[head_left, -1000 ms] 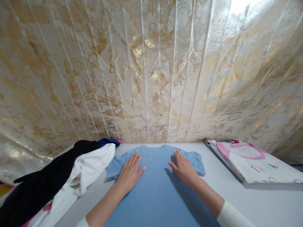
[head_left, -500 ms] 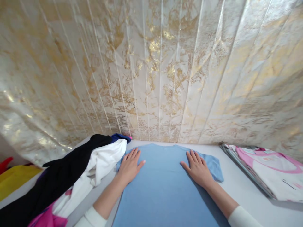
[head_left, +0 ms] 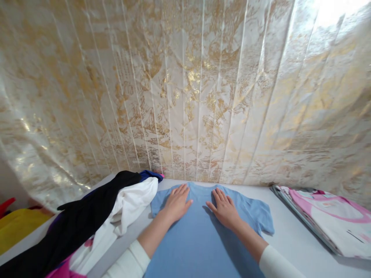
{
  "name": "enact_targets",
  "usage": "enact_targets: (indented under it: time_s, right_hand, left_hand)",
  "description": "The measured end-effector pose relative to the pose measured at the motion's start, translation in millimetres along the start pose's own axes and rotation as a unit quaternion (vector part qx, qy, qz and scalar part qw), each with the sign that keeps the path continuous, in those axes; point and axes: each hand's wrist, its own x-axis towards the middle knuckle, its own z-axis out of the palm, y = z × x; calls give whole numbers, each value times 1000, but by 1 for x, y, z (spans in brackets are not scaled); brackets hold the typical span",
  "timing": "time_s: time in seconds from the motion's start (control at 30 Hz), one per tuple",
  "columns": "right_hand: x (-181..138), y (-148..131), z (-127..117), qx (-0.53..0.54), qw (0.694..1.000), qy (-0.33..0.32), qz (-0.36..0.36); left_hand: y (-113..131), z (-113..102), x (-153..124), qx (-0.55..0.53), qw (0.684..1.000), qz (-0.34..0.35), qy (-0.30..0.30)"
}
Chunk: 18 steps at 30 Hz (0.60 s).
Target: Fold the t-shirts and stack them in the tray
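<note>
A light blue T-shirt (head_left: 199, 235) lies spread on the white table, its neckline at the far side and both short sleeves showing. My left hand (head_left: 177, 202) rests flat on it near the left shoulder, fingers stretched out. On the other side of the neckline, my right hand (head_left: 224, 208) lies on the cloth with its fingers spread. Neither hand grips the fabric. The lower part of the shirt runs out of view at the bottom.
To the left lies a heap with a black garment (head_left: 95, 208) and a white garment (head_left: 130, 200). A yellow cloth (head_left: 23, 226) is at the far left. Folded clothes (head_left: 333, 220) are stacked at right on the white table (head_left: 292, 239). A gold-patterned sheet (head_left: 185, 96) hangs behind.
Both hands have moved inward over the shirt, from near the sleeves toward the neckline. More of each sleeve now shows. The view has tilted slightly up.
</note>
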Motion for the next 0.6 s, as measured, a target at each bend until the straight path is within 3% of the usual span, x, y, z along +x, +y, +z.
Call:
enact_targets:
  time_s: [0.1, 0.33, 0.5, 0.6]
  right_hand:
    - [11, -11, 5, -4, 1000, -1, -4]
    - [20, 13, 11, -43, 998, 31, 30]
    - [19, 12, 11, -44, 998, 25, 33]
    - [21, 12, 10, -42, 998, 14, 35]
  left_hand:
    - [6, 12, 18, -7, 1000, -8, 2]
    - [-10, 33, 25, -16, 999, -47, 21]
    - [-13, 30, 25, -28, 998, -47, 24]
    - [-28, 22, 16, -30, 997, -61, 30]
